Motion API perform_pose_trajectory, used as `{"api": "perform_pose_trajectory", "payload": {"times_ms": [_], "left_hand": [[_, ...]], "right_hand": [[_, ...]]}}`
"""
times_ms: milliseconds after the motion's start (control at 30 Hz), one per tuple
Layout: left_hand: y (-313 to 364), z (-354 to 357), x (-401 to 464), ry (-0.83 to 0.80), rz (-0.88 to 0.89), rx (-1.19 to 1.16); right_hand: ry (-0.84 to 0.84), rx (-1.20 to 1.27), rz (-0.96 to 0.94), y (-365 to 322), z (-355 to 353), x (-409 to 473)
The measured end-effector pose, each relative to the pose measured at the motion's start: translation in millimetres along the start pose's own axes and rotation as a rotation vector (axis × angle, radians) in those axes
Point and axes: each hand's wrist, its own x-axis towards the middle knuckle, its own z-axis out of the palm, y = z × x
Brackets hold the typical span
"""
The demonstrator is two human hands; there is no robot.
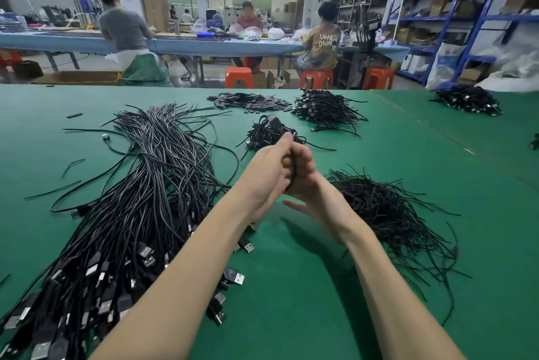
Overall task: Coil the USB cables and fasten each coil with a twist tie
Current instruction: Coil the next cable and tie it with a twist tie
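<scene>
Both my hands meet above the middle of the green table [291,286]. My left hand [269,168] and my right hand [303,173] together grip a coiled black USB cable [294,168], seen as a dark band between the palms. A big bundle of uncoiled black USB cables [140,199] lies to the left, plugs toward me. A heap of thin black twist ties [388,213] lies to the right. Just beyond my hands is a small pile of coiled cables [268,132].
Farther back lie a pile of small dark flat pieces [250,101] and two more heaps of coiled cables [326,108] [466,100]. Loose plugs [233,276] lie near my left forearm. Beyond the table, people sit on orange stools [238,77] at a blue bench.
</scene>
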Motion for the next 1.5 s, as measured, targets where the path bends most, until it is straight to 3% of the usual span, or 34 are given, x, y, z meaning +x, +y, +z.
{"api": "perform_pose_trajectory", "payload": {"times_ms": [300,500,567,633,700,800,933,1033,1133,1233,1300,1367,1500], "left_hand": [[19,-23,1,0.117,-0.017,-0.366],[27,-32,0,0.077,0.011,-0.619],[27,-31,-2,0.011,-0.021,-0.627],[28,-29,-6,-0.081,-0.070,-0.506],[27,-27,-8,-0.158,-0.100,-0.309],[23,-26,-9,-0.237,-0.143,-0.056],[12,-27,-6,-0.281,-0.227,0.325],[1,-24,-2,-0.168,-0.183,0.516],[-2,-24,2,-0.028,-0.106,0.339],[4,-29,6,0.029,-0.069,-0.034],[8,-36,7,0.022,-0.040,-0.224],[11,-41,7,0.002,-0.020,-0.311],[16,-47,2,-0.124,-0.049,-0.308]], "right_hand": [[-0.349,-0.039,0.247,-22,-32,-18],[-0.626,-0.002,0.373,-26,-51,-36],[-0.590,-0.104,0.422,-22,-49,-35],[-0.446,-0.198,0.447,-20,-46,-31],[-0.187,-0.245,0.367,-19,-45,-23],[0.156,-0.054,0.175,-33,-44,-14],[0.278,0.057,-0.011,-68,-32,-16],[0.174,0.041,-0.132,-87,-20,-22],[-0.165,0.031,-0.092,-85,-10,-28],[-0.481,0.037,0.165,-65,-11,-32],[-0.597,0.068,0.346,-47,-14,-33],[-0.543,0.076,0.408,-31,-19,-31],[-0.144,0.088,0.384,-15,-25,-20]]}}
